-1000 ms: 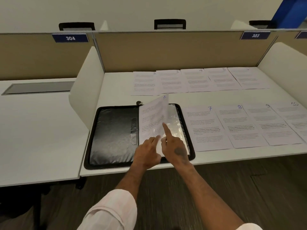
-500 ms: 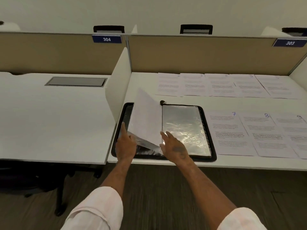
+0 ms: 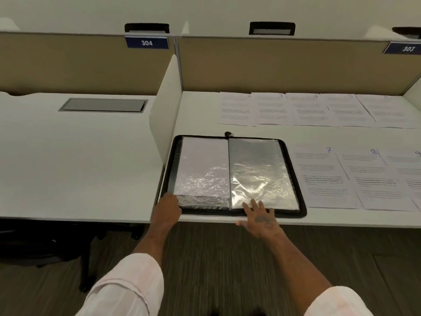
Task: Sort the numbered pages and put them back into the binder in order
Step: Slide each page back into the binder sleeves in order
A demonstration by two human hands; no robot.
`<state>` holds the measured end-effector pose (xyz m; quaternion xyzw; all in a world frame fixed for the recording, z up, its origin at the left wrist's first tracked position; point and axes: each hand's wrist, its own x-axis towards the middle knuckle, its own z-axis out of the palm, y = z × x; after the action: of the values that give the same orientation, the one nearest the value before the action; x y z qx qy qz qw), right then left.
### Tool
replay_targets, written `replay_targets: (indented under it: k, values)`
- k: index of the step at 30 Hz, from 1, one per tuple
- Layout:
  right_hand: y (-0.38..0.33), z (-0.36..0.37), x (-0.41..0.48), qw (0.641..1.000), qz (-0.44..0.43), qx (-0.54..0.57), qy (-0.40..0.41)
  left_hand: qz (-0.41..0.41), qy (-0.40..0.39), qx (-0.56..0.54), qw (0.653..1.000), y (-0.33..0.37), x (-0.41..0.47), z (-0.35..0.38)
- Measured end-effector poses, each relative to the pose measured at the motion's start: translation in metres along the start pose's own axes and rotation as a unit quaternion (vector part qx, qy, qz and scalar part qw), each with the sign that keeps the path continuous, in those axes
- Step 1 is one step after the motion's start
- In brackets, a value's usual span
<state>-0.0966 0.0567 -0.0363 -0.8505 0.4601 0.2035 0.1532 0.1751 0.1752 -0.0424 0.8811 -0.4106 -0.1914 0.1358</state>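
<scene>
Open binder (image 3: pixel 169 169): right hand (image 3: pixel 262 218), fingers straight, rests on right sleeve (image 3: pixel 257 169) near edge; left hand (image 3: pixel 167 208) at left sleeve (image 3: pixel 202 165) corner, grip unclear.

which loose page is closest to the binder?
Page 7, leftmost in the front row, right beside the binder. Page 8 and page 9 lie further right; the back row sits apart.

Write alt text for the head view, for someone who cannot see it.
An open black binder of plastic sleeves lies on a white desk, left hand at its near corner, right hand flat on it. Numbered pages lie alongside.
</scene>
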Motion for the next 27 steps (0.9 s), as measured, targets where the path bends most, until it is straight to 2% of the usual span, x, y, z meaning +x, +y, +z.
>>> replay_targets:
  k: [4,9,13,20,27]
  values:
    - [-0.006,-0.029,0.011,0.999,0.010,0.002,0.052,0.087,0.028,0.068,0.994,-0.002,0.016,-0.013]
    - [-0.008,-0.079,0.033,0.988,0.011,-0.003,0.152,0.166,0.059,0.194,0.965,0.035,0.049,-0.041]
    - [0.004,-0.112,0.066,0.980,0.018,-0.008,0.200,0.176,0.082,0.212,0.958,0.077,0.089,-0.057]
    - [0.041,-0.159,0.154,0.979,0.026,0.022,0.199,0.188,0.110,0.166,0.962,0.138,0.182,-0.068]
    - [0.079,-0.192,0.265,0.978,0.024,0.029,0.204,0.175,0.108,0.169,0.964,0.181,0.273,-0.059]
